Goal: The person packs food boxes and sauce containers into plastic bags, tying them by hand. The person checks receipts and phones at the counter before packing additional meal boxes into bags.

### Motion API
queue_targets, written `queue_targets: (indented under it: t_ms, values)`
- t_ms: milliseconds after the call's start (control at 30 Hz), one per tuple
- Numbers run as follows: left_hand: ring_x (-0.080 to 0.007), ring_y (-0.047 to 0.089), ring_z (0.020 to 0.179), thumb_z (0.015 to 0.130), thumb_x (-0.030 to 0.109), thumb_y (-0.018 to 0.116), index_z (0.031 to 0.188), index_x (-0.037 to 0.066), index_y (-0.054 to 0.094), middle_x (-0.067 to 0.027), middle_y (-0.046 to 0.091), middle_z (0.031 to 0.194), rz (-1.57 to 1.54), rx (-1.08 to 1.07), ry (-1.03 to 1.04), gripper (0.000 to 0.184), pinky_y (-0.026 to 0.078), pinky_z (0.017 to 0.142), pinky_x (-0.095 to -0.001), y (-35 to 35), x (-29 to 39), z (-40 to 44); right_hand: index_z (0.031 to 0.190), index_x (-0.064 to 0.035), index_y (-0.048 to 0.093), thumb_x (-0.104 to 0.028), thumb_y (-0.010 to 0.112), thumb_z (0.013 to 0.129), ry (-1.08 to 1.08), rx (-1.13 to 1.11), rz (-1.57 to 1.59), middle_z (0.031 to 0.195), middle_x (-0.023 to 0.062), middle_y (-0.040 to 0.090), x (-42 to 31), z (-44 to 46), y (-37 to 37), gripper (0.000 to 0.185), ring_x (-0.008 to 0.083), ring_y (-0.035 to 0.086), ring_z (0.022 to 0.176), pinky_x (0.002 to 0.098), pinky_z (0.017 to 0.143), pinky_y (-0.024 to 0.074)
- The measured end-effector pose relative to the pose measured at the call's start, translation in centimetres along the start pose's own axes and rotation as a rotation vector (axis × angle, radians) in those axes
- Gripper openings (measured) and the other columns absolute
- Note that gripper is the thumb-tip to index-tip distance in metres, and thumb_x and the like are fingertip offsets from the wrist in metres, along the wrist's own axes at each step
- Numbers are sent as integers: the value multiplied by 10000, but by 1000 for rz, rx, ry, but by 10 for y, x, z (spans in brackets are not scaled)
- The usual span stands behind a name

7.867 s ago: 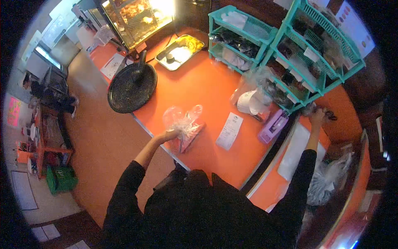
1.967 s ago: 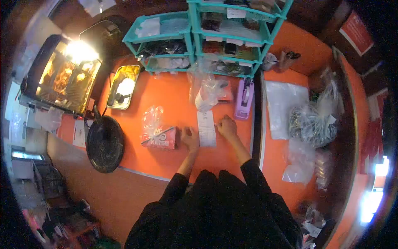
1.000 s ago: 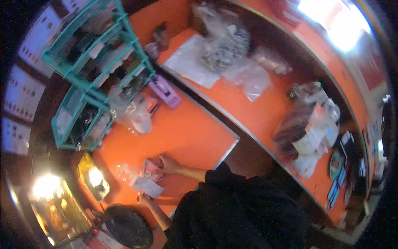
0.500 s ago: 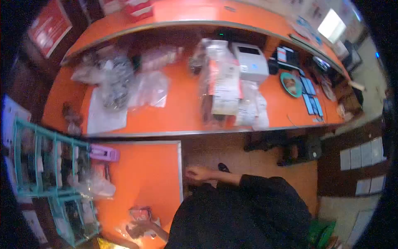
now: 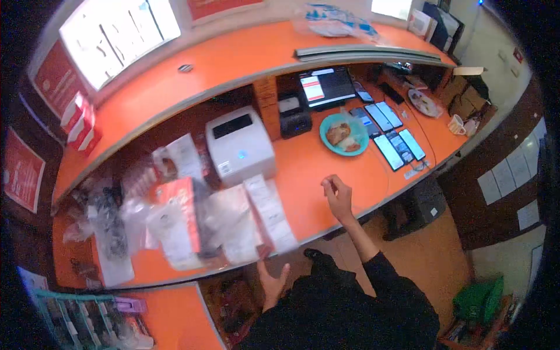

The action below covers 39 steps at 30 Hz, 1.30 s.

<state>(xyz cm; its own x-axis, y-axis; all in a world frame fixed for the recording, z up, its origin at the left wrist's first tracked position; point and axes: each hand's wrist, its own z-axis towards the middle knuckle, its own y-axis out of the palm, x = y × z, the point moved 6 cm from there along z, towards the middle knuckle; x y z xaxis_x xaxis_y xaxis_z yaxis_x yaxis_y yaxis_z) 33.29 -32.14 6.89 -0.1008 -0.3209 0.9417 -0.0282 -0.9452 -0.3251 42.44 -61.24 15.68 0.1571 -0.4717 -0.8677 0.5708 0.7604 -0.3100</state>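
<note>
My left hand (image 5: 272,282) is at the front edge of the orange counter (image 5: 312,175), thumb spread from the fingers and nothing visible in it. Its fingertips are close to a small red item (image 5: 264,251) at that edge; whether they touch it I cannot tell. Over the counter's front part hovers my right hand (image 5: 339,201), fingers loosely bent and apart, holding nothing. Left of it lie printed paper slips (image 5: 272,214) and plastic-wrapped packages (image 5: 233,224), partly blurred. A white label printer (image 5: 240,146) stands behind them. Beyond my right hand is a turquoise plate (image 5: 354,151) with food.
Several phones (image 5: 387,153) lie right of the plate, with cables near them. A monitor (image 5: 326,87) and a small black device (image 5: 294,118) stand under the shelf. At lower left, a teal rack (image 5: 76,297) and a purple item (image 5: 130,304) sit by a lower orange table (image 5: 175,318).
The view has swung right toward the main counter. My left hand has left the small red item on the lower table and come to the counter edge. My right hand has risen over the counter.
</note>
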Motion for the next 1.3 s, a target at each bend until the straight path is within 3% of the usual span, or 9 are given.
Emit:
queue_targets:
  t_ms: [133,200,333,500,700,800,1000,1167,1300]
  values:
    - [-364,297,1254,654,308,774,1079,99,607,-199,239,1393,193,123,16,502,232,1048,-425,24,-7,4,822,-7,556,-168,530,879,-1,-87,1,551,53,474,43,45,-39,172,106,449,478,278,458,363]
    - [-368,338,1212,662,290,771,1045,107,622,-197,283,1327,594,-30,53,450,312,997,-445,28,9,0,831,-4,553,-164,528,877,30,-83,-38,566,56,476,62,54,-64,169,122,458,491,288,472,373]
    - [-328,396,983,742,212,694,772,17,559,-182,374,1048,204,207,345,240,328,857,-452,42,-17,-37,872,-11,553,-164,513,875,73,147,-170,641,82,516,124,87,-121,158,186,497,566,321,531,401]
    - [-315,405,975,741,190,684,808,33,563,-168,375,1046,383,256,88,209,350,850,-444,51,-29,-85,1022,-90,564,-169,509,831,-83,253,-605,991,127,536,175,157,-170,214,300,487,970,454,797,375]
    - [-300,416,964,739,163,672,852,52,568,-152,377,1043,551,306,-62,189,376,840,-434,48,-27,-84,1074,-246,588,-170,547,795,-14,176,-817,1169,75,462,196,205,-163,292,255,398,1158,564,886,294]
    - [-293,421,959,738,150,666,873,61,571,-144,377,1042,627,359,-117,187,389,836,-429,38,-24,-83,1055,-231,602,-165,548,789,30,119,-856,1198,84,441,203,215,-157,279,256,366,1198,599,911,252]
    - [-278,431,949,737,123,653,917,80,576,-127,378,1040,810,552,-126,201,414,827,-419,17,4,-66,1023,-180,609,-166,542,794,7,110,-850,1211,103,437,203,228,-147,239,267,374,1188,605,895,250]
    - [-292,409,921,729,107,611,801,55,530,-156,382,928,647,854,293,120,341,779,-422,79,115,5,998,-91,608,-175,570,782,-257,224,-686,1046,175,525,158,265,-87,235,311,490,990,491,815,368]
    - [-305,453,858,654,26,613,811,56,552,-140,460,878,783,584,536,171,364,738,-423,125,145,84,991,-67,614,-252,615,717,-377,-53,-376,915,176,549,112,295,17,331,332,535,879,464,724,453]
